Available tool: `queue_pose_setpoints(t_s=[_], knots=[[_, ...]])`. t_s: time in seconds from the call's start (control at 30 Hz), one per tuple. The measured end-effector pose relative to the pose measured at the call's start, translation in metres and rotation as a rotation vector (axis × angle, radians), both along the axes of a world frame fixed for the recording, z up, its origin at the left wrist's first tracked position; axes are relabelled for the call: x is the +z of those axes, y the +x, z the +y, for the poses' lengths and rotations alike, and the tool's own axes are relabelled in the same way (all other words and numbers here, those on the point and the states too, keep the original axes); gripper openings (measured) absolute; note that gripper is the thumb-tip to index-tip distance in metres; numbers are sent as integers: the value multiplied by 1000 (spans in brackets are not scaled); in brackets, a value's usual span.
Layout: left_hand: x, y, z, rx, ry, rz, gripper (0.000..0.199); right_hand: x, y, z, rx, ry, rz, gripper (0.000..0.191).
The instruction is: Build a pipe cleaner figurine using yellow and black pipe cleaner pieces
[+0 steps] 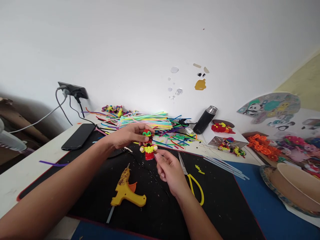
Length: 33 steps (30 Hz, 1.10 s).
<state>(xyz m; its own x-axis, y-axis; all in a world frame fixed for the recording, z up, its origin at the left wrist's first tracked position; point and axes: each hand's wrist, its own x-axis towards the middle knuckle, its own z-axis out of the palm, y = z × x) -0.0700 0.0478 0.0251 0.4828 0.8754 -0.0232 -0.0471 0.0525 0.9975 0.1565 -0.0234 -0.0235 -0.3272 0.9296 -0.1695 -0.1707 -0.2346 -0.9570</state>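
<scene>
Upright above the black mat point(215, 196) is a small pipe-cleaner doll point(149, 149), with a red lower body, a fuzzy yellow band, pale round ends at both sides and a green loop near the top. The fingers of my left hand point(132, 135) are closed on its upper part from the left and cover some of it. My right hand point(171, 171) is pinched at the doll's lower right edge; what lies between those fingertips is too small to make out. Below the doll lies a yellow glue gun point(127, 193). Yellow-handled scissors point(191, 180) lie beside my right hand.
Bundled and loose pipe cleaners point(145, 120) lie along the wall. A phone point(78, 136) is at left, a black flask point(205, 119) at back right. Glue sticks point(225, 166), yellow scraps point(199, 169) and a round tray point(270, 186) are on the right.
</scene>
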Motion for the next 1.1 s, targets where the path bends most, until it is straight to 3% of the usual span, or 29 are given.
queue_pose_setpoints(t_s=[0.4, 0.67, 0.87, 1.1], knots=[[-1, -33, 15, 93, -43, -30, 48, 4, 15, 11, -320, 64, 136, 48], [-1, -23, 12, 51, -44, -38, 48, 3, 3, 1, -179, 0, 120, 50], [-3, -13, 8, 44, -35, -7, 46, -4, 0, -1, -42, 65, 25, 60], [-2, -8, 6, 8, -14, 22, 46, -3, 2, 0, 1, 112, -31, 49]])
